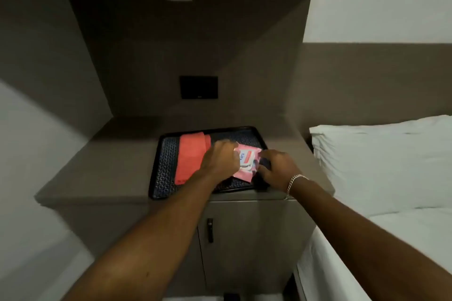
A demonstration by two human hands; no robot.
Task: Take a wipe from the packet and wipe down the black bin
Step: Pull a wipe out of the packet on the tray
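A pink wipe packet lies over a black tray on a brown cabinet top. My left hand grips the packet's left side near its label flap. My right hand, with a silver bracelet on the wrist, holds the packet's right edge. A bit of white shows at the packet's opening between my hands. The black bin is not clearly in view; only a dark shape shows at the bottom edge on the floor.
A folded red cloth lies on the tray's left half. The cabinet has a door with a dark handle. A bed with a white pillow stands close on the right. A dark wall plate sits behind.
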